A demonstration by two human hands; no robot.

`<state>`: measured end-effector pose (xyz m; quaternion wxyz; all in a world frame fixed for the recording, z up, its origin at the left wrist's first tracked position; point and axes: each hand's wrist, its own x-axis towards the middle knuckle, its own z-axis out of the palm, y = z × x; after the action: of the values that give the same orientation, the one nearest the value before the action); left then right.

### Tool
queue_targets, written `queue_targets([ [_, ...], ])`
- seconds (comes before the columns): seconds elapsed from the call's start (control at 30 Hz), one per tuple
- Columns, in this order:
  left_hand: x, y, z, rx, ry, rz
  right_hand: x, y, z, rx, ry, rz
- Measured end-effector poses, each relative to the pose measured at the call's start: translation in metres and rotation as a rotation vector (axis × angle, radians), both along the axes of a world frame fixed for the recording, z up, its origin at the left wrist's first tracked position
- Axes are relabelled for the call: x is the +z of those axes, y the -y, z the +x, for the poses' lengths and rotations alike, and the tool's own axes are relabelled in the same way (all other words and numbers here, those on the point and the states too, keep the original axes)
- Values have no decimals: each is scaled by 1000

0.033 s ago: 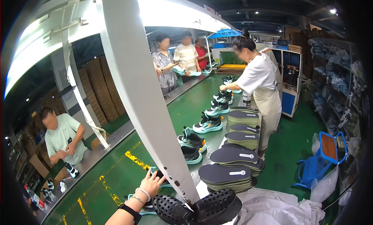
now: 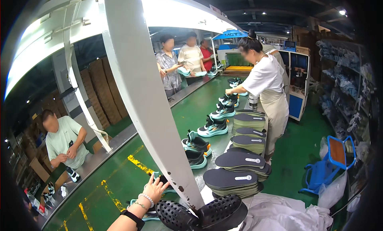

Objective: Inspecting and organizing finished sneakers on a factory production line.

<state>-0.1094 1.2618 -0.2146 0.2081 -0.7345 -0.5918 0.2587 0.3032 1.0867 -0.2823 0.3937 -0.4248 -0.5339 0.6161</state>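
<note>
My left hand (image 2: 152, 191), with a beaded bracelet and a dark wristband, reaches in from the lower edge. Its fingers are bent over the top of a black-and-mint sneaker (image 2: 161, 177), partly hidden by the hand and a white post. Mint sole edges (image 2: 150, 216) show below the wrist. Just right of the wrist are two black, hole-covered shoe-shaped pieces (image 2: 175, 213), one on each side of the post's foot. My right hand is out of view.
A row of sneakers (image 2: 212, 126) stands on the green belt (image 2: 175, 123). Stacked dark insoles (image 2: 231, 178) line its right side, beside white cloth (image 2: 285, 213). The white post (image 2: 145, 91) crosses in front. A co-worker (image 2: 265, 75) handles shoes farther up; others stand across the belt. Blue stools (image 2: 325, 167) are at right.
</note>
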Motion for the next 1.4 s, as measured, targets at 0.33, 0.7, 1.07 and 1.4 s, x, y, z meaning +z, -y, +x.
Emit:
queue_targets([
  [0.33, 18, 105, -1, 260, -49, -220, -7, -9, 7, 148, 43, 19],
  [0.7, 9, 260, 7, 259, -100, -13, 88, 2, 8, 341, 198, 172],
  [1.07, 17, 350, 68, 618, 609, 605, 173, 37, -118, 369, 897, 1171],
  [1.4, -26, 400, 85, 1020, 1133, 754, 207, 61, -144, 318, 1098, 1286],
])
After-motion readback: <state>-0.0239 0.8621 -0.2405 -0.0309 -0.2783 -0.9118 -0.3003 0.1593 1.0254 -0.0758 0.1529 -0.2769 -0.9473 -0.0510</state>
